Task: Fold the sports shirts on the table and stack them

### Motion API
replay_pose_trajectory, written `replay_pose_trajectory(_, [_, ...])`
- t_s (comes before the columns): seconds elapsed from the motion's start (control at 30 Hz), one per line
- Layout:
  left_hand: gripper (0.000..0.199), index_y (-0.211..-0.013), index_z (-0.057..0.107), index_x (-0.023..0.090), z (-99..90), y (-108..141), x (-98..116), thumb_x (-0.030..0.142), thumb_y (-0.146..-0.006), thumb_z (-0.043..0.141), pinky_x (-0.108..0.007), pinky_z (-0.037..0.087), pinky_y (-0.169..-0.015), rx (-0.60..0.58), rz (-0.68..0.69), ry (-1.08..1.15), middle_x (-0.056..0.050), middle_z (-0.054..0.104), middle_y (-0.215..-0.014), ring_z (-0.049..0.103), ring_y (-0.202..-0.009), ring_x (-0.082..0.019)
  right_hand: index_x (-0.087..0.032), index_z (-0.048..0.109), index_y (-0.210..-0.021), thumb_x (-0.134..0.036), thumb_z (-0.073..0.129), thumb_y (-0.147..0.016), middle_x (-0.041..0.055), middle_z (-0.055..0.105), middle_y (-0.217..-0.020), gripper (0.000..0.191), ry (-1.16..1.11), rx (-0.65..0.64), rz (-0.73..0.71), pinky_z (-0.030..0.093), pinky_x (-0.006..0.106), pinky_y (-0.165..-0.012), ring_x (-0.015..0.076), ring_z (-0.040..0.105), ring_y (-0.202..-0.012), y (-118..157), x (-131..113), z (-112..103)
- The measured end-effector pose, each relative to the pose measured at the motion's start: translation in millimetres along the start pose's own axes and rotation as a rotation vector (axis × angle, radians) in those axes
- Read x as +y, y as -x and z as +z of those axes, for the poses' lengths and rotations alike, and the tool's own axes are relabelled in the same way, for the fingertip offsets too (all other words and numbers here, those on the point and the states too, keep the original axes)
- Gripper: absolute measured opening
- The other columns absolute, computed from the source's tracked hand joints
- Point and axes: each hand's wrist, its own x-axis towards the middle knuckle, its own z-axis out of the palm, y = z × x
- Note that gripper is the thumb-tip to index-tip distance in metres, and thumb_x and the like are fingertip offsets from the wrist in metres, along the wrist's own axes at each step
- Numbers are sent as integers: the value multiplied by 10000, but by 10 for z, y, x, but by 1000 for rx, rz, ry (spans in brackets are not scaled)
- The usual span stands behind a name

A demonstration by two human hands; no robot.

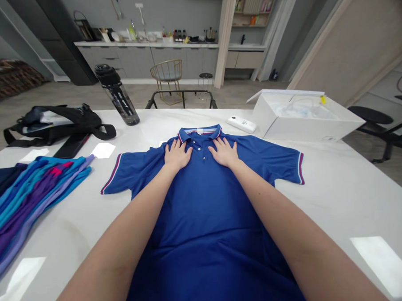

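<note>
A blue polo shirt [213, 203] lies spread front side up on the white table, its collar at the far end and both short sleeves stretched out sideways. Striped trim edges the collar and cuffs. My left hand [177, 156] rests flat on the shirt just left of the collar, fingers apart. On the other side of the button placket, my right hand [223, 152] also presses flat on the cloth with its fingers spread. Some soft creases cross the lower part of the shirt, which runs down out of view between my arms.
Folded clothes [39, 197] lie in a pile at the left. Behind them are a black bag [63, 123] and a dark water bottle [120, 98]. A white device [241, 124] sits by an open white box [296, 124] at the back right of the table [349, 197].
</note>
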Motion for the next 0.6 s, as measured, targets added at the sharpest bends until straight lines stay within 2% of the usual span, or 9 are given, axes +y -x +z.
replay_pose_trajectory(0.23, [743, -1586, 341, 205, -22, -299, -63, 615, -991, 169, -554, 73, -1269, -8, 4, -9, -59, 226, -1680, 144, -1568, -259, -290, 248, -1614, -633, 138, -1018, 19, 158, -1697, 697, 31, 1, 1, 35, 705, -1194, 296, 101, -1558, -340, -31, 29])
replay_pose_trajectory(0.4, [743, -1574, 361, 177, -20, -519, -124, 601, -992, 180, -547, 94, -1269, 11, 24, -19, -83, 263, -1668, 169, -1563, -252, -290, 225, -1621, -628, 125, -1017, 14, 144, -1699, 699, 38, -5, 9, 35, 708, -1190, 297, 94, -1559, -533, -60, 30])
replay_pose_trajectory(0.6, [693, -1568, 374, 192, -31, -749, -168, 546, -998, 204, -601, 91, -1253, 32, 52, -26, -79, 274, -1665, 177, -1560, -263, -274, 232, -1622, -633, 114, -1015, 24, 138, -1700, 716, 48, -7, 10, 45, 707, -1189, 307, 83, -1559, -710, -95, 25])
